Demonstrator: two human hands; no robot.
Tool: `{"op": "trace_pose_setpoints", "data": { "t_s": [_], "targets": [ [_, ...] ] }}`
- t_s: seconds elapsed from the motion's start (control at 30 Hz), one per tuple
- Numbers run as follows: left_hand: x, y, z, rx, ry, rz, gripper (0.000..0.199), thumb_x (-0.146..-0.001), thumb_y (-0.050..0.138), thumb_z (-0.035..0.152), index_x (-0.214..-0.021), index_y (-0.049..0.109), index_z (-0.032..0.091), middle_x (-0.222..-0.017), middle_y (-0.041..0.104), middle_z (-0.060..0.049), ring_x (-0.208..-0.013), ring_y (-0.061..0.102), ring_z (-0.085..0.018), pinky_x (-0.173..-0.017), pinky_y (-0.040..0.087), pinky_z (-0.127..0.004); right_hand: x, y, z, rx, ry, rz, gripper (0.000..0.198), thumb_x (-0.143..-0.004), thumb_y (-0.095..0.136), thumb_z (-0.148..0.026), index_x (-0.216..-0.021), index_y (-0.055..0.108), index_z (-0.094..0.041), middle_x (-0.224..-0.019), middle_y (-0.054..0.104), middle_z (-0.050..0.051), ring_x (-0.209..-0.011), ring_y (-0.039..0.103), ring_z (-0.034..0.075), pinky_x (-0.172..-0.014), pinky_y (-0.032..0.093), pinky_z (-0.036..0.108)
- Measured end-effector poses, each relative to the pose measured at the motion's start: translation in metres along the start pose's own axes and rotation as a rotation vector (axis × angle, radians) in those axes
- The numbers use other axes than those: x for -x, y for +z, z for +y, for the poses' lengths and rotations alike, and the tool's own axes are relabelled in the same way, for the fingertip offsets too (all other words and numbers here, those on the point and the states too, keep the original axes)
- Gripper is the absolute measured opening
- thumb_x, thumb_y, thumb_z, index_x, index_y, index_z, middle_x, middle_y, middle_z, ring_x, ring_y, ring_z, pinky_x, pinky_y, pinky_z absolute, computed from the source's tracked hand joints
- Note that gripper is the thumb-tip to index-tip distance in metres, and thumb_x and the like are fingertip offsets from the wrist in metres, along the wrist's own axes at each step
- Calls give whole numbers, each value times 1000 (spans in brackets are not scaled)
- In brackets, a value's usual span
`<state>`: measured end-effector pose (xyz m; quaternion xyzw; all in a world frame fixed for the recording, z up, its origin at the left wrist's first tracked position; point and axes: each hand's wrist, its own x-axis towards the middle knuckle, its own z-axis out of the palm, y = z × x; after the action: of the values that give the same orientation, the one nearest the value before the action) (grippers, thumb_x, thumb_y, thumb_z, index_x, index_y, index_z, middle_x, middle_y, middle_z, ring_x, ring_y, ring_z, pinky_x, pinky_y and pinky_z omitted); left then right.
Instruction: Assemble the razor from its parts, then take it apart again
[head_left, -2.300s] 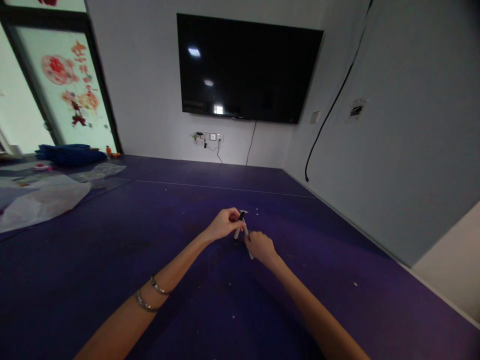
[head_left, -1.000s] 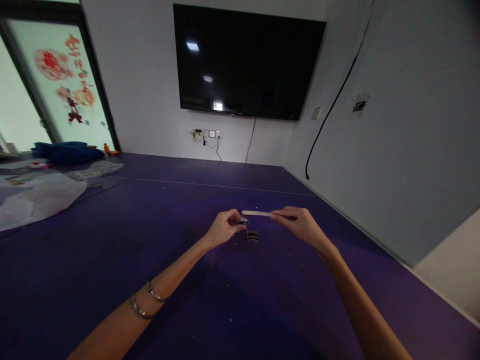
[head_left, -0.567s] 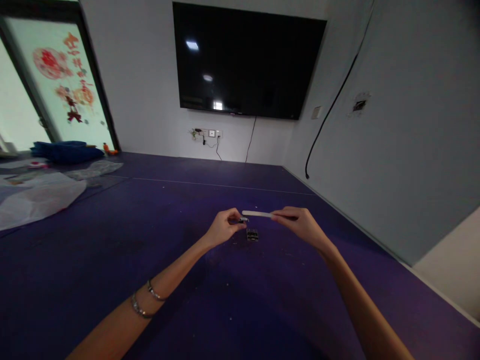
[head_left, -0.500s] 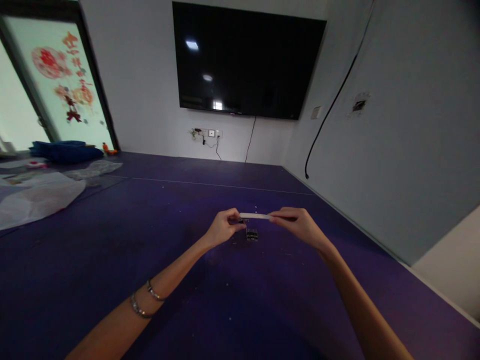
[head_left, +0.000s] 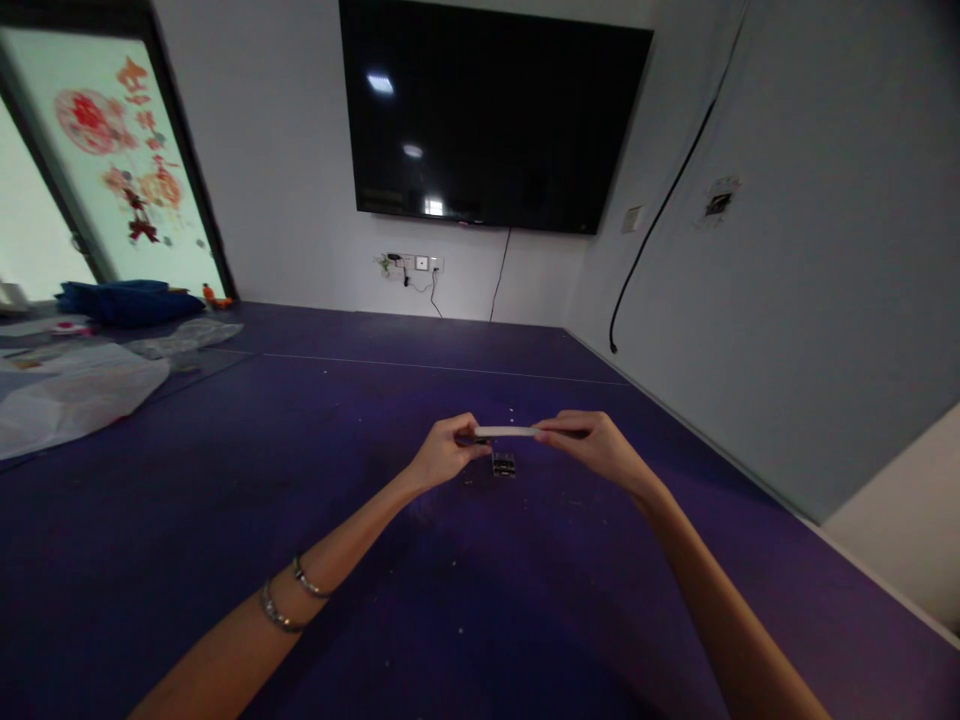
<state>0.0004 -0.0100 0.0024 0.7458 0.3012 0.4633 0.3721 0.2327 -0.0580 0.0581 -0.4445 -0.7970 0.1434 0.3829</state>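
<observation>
**A level pale stick [head_left: 506, 431] calls for a light, steady pinch**

Take the dark block [head_left: 504, 465] as your clock's centre. Nearest you, at 8 o'clock, sit two metal bracelets [head_left: 280, 608]. The dark block rests on the purple surface [head_left: 525, 610]. At 9 o'clock your left hand [head_left: 444, 455] has thumb and finger nearly together on a small piece [head_left: 484, 441], mostly hidden. At 3 o'clock your right hand [head_left: 600, 450] has its fingertips drawn closely onto one end of the pale stick, which runs level across 12 o'clock to your left fingertips; whether it touches them, I can't tell. I'd brace the left pinch as the fixed side, guide from the right with little force, and ease off should the stick bow. Beyond, between 9 and 10 o'clock, lie plastic sheets [head_left: 82, 400]; farthest, at 12, hangs the television [head_left: 495, 110].
</observation>
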Motion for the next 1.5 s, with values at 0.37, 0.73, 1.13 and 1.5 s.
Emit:
{"op": "trace_pose_setpoints", "data": {
  "t_s": [0.37,0.73,1.13,1.5],
  "targets": [
    [0,1,5,5,-18,0,21,-64,69,20,-64,49,15,-63,53,4,-60,50,-8,-59,41,-22,0,0,2,-12,10,-3,28,-77,58,-43,-88,73,-22,-73,67,4,-63,56,14,-54,39,25],
    [1,0,7,11,-20,-13,23,-64,69,22,-64,48,15,-63,55,4,-60,51,-9,-59,41,-23,1,1,2,-38,30,-4,29,-77,58,-43,-89,73,-22,-74,66,4,-63,55,14,-54,40,25],
    [2,-1,12,31,-18,-13,20,-64,69,20,-64,50,15,-65,57,3,-61,53,-9,-61,43,-23,0,-3,5,-73,39,-17,28,-75,60,-44,-88,73,-22,-76,67,4,-67,57,15,-57,42,26],
    [2,-2,13,14,0,-2,19,-63,70,22,-65,52,15,-64,57,3,-61,52,-9,-60,42,-23,0,-5,12,-100,20,-49,30,-75,60,-45,-87,73,-20,-75,67,5,-66,57,15,-56,41,26]
  ]
}}
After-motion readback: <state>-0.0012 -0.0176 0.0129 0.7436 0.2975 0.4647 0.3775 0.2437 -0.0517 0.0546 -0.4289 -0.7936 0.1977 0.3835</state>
